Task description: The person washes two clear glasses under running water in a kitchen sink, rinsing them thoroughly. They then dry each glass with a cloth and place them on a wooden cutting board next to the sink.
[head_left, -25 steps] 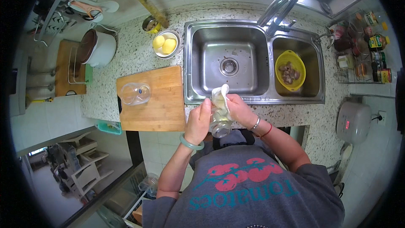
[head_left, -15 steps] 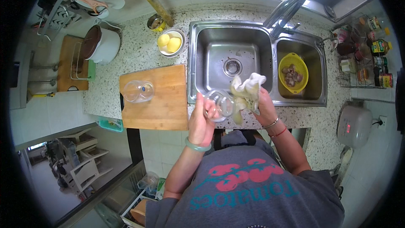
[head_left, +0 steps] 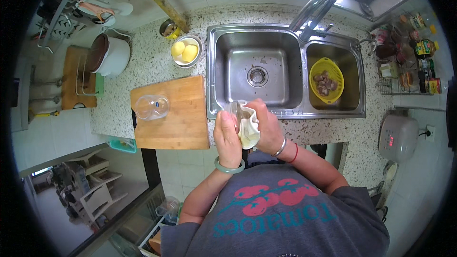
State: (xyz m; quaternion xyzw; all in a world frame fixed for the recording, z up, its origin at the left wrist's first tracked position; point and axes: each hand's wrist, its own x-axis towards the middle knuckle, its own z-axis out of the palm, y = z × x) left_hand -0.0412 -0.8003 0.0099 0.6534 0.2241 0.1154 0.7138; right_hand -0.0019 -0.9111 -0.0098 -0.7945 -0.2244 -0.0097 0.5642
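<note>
My left hand (head_left: 227, 138), a green bangle at its wrist, is closed around a clear glass (head_left: 233, 107) in front of the large sink basin. A cream-white cloth (head_left: 249, 132) is bunched at the glass's mouth, gripped by my right hand (head_left: 267, 126). Fingers and cloth hide much of the glass, so how far the cloth reaches inside cannot be told. To the left, a second clear glass vessel (head_left: 152, 107) with a small blue label rests on the wooden cutting board (head_left: 185, 128).
A bowl of peeled yellow potatoes (head_left: 185, 51) stands behind the board. The double steel sink (head_left: 212, 71) has a faucet (head_left: 315, 12) and a yellow basket (head_left: 312, 81) of meat pieces in its smaller basin. A white pot (head_left: 115, 56) is at left; bottles (head_left: 426, 47) crowd a rack at right.
My right hand has brought the cloth left against the glass. The left hand has turned the glass toward it, and the two hands are now close together.
</note>
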